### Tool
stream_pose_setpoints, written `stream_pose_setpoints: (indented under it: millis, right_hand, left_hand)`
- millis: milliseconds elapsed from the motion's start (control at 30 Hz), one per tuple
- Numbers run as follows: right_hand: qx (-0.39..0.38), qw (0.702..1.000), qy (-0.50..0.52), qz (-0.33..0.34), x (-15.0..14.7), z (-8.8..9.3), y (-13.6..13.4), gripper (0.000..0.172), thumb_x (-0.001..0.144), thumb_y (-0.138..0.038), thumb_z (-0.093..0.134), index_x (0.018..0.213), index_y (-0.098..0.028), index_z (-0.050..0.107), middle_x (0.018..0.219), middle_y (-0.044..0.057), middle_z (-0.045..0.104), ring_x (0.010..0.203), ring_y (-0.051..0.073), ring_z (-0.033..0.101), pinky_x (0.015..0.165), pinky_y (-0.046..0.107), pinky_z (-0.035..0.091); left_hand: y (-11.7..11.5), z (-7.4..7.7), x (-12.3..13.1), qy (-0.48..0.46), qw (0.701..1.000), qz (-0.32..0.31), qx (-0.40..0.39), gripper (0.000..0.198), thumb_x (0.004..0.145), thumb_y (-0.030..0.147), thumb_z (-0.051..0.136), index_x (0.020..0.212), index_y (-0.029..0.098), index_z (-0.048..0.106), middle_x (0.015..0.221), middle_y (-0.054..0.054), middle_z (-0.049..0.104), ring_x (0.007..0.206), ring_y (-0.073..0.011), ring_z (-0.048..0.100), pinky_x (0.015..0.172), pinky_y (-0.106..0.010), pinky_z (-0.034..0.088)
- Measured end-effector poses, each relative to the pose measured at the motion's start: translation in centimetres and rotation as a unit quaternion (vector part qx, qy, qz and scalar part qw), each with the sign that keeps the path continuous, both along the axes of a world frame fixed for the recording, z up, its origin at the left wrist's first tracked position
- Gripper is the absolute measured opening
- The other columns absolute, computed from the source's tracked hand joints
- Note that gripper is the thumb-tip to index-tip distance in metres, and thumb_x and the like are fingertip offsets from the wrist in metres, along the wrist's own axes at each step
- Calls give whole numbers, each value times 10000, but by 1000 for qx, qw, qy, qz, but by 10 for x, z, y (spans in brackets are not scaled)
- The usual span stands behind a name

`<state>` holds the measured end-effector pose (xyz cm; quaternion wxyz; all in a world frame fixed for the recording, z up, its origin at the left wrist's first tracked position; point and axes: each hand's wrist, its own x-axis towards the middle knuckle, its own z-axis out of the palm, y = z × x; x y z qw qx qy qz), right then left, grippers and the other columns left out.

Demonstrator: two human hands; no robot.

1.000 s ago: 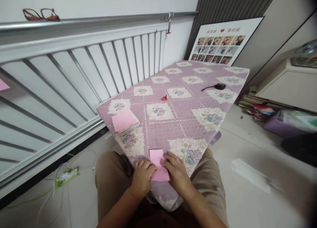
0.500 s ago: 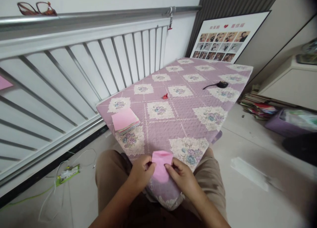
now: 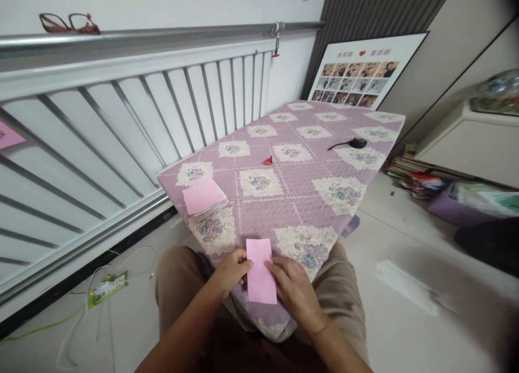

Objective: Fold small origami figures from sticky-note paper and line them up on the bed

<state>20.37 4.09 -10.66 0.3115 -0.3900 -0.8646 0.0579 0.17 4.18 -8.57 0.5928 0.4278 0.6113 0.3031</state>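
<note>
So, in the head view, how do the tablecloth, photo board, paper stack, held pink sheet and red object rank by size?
Tablecloth
Photo board
Paper stack and held pink sheet, too alike to rank
Red object

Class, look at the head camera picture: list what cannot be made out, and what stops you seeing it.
All in the head view:
- Underside of the pink paper at the hands: hidden by its upper face.
- Sheet count in the paper stack: edges too fine.
- Rest of the pink note: cut off by the left picture edge.
- Shape of the red object: too small.
- Heading on the photo board: blurred.
</note>
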Motion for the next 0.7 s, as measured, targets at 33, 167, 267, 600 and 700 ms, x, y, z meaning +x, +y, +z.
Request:
stream_pose_setpoints:
  millis: [33,167,267,600,700]
  right_hand:
    - [9,1000,-14,11,-3,1,0,256,897,-178,497,1130,-202,599,1068,88,616,1002,222,531,846,359,421]
    - [-37,997,-58,18,-7,1,1,180,876,-139,506,975,-196,645,937,66,625,872,205,526,773,345,392]
    - [-92,993,-68,9,-6,-1,1,189,839,-106,532,951,-198,654,920,64,620,869,207,518,779,341,375]
    - [-160,985,-49,-45,-7,5,2,107,793,-178,636,876,-237,665,902,24,612,893,199,516,794,333,315]
    - [-144,984,-31,-96,-8,3,2,96,843,-306,612,823,-226,662,926,35,610,912,204,515,800,342,302]
  left_hand:
    - [0,-1,-1,10,1000,-8,-1,108,800,193,479,880,151,539,614,42,546,460,-85,477,447,-189,349]
    - [-6,-4,-13,165,982,-41,84,327,792,130,458,1111,161,522,747,5,610,651,-138,575,640,-259,465]
    - [-18,-2,-21,293,924,-107,219,423,741,53,439,1120,193,561,1027,-53,608,989,-181,551,911,-321,423]
    - [-26,0,2,436,858,-189,194,182,803,145,500,899,192,647,971,-60,590,946,-202,532,855,-311,412]
    - [-21,0,4,454,858,-171,167,176,866,261,497,874,172,648,940,-72,614,914,-205,555,826,-305,408]
